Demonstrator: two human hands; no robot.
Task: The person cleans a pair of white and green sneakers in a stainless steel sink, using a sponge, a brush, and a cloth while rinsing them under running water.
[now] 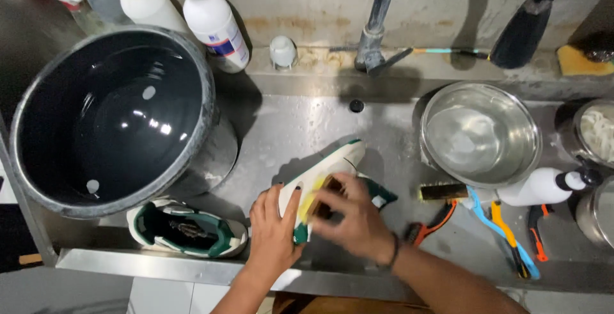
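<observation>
A white and green sneaker (338, 159) lies sole-side up in the steel sink (300, 122), toe pointing away from me. My left hand (274, 227) grips its heel end from the left. My right hand (355, 219) is blurred and closed on a small brown brush (326, 192) pressed against the yellowish sole. The matching sneaker (187, 229) rests upright at the sink's front left, apart from both hands.
A large dark bucket (25, 96) of water fills the left side. White bottles (211, 16) stand behind it. A steel bowl (531, 132) with water sits right. Several brushes (495, 215) and a white spray bottle (540, 186) lie near it. A tap pipe (374, 32) rises at the back.
</observation>
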